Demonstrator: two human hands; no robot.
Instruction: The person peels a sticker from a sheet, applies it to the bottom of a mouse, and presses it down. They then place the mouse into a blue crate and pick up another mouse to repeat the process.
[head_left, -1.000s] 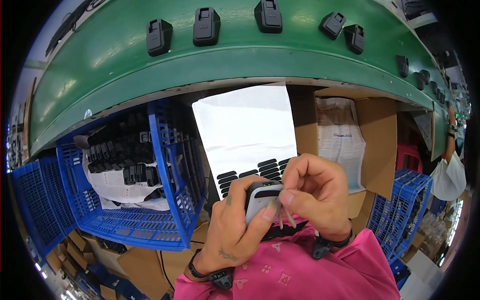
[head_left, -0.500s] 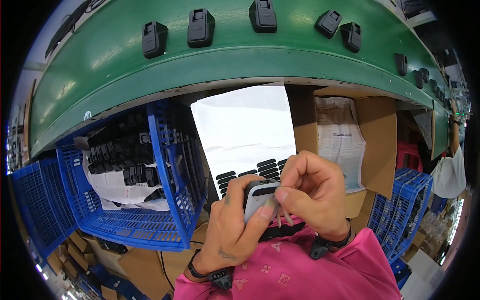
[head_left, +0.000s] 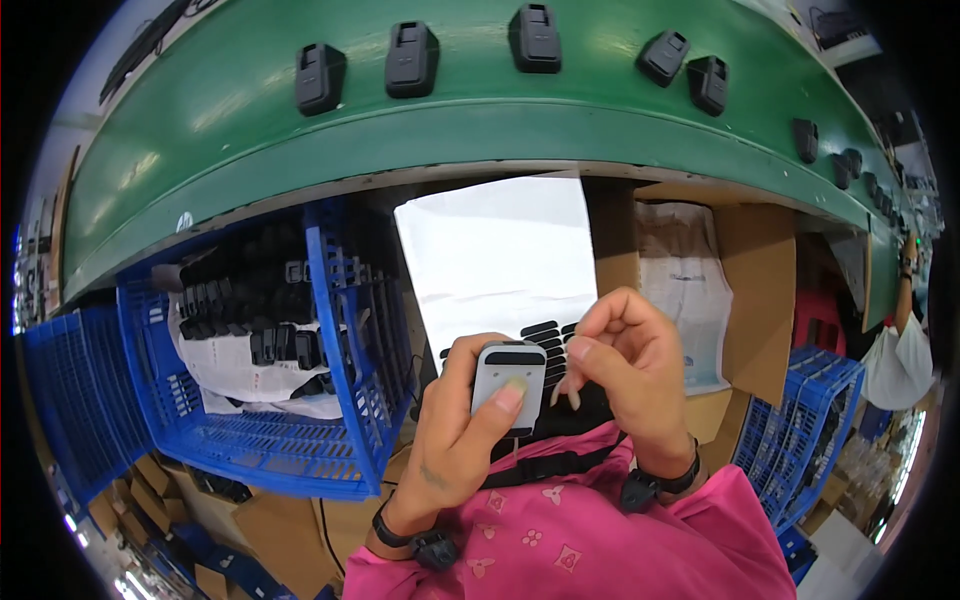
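My left hand (head_left: 452, 425) is wrapped round a small rounded grey device (head_left: 494, 386), its thumb lying on the flat face. A black strip runs along the device's top end, and another dark strip lies at its lower end. To the right, my right hand (head_left: 640, 375) is raised with thumb and forefinger pinched together, apart from the device. Whatever the pinch holds, if anything, is too small to make out. Behind both hands lies a white sheet (head_left: 500, 245) with rows of black oval stickers (head_left: 541, 330) at its near end, partly hidden by the hands.
A blue plastic crate (head_left: 345, 400) at left holds many black parts (head_left: 270, 345) on paper. An open cardboard box (head_left: 760, 300) lined with printed paper stands at right, beside another blue crate (head_left: 800, 425). Black docks (head_left: 412, 60) line the green bench (head_left: 470, 125) ahead.
My right hand has drawn away from the device to the right. My left hand has moved slightly left, turning the device's face up into fuller view, with the black strip at its top end.
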